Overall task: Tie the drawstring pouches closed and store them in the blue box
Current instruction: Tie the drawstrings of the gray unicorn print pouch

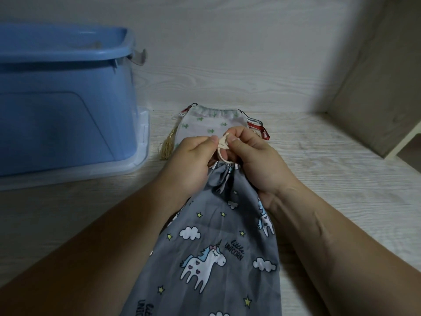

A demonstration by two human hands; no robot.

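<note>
Pouch (211, 247) runs near-far, neck away; L hand (191, 166), R hand (258, 166) pinch cord (224, 144).

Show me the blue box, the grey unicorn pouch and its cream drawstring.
blue box (68, 124): head view, front wall.
grey unicorn pouch (216, 236): head view, printed cloth.
cream drawstring (222, 143): head view, part above the pouch's neck.

Grey unicorn-print pouch (214, 247), white green-dotted pouch (205, 124), blue box (63, 106).

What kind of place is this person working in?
Likely a home, on a pale wood-grain surface against a matching wall: a blue storage box, a unicorn-print pouch and a cactus-print pouch suggest household tidying.
</note>
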